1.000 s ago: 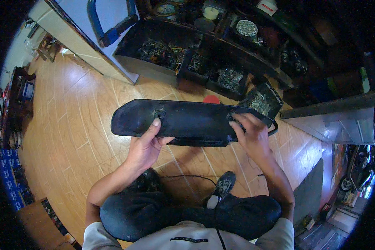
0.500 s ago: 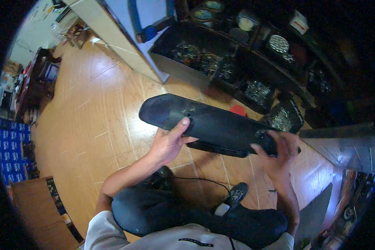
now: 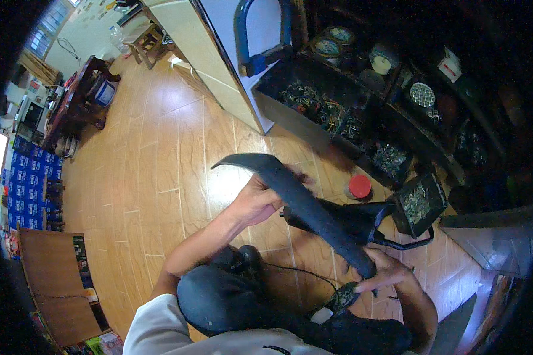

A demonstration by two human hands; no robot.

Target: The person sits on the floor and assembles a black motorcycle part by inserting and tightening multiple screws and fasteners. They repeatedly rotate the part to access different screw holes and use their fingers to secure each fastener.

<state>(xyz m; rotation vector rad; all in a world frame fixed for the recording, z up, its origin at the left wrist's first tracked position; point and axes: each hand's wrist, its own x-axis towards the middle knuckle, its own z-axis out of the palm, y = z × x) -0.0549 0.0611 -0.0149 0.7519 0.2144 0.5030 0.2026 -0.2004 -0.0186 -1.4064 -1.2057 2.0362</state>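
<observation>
A long black curved panel [image 3: 305, 201], with a hooked far-left end, is held edge-on over the floor in front of me. My left hand [image 3: 259, 200] is closed round its upper part, with some fingers hidden behind it. At the lower right end, my right hand [image 3: 388, 269] grips the panel between thumb and fingers. Just beyond the panel, and partly covered by it, is a black body with a bent black bar [image 3: 405, 244]. I cannot tell whether that body is joined to the panel.
A red-topped round container [image 3: 360, 186] stands on the tiled floor [image 3: 142, 177]. Beside it is a black bin of small metal parts [image 3: 417, 204]. Dark trays of hardware [image 3: 314, 106] line the far right. My knee [image 3: 219, 302] and shoe [image 3: 343, 297] are below, near a thin black cord.
The panel has turned from its broad face to its edge, its right end dropping toward me. My right hand has moved down with it. The view has shifted, uncovering the red-topped container.
</observation>
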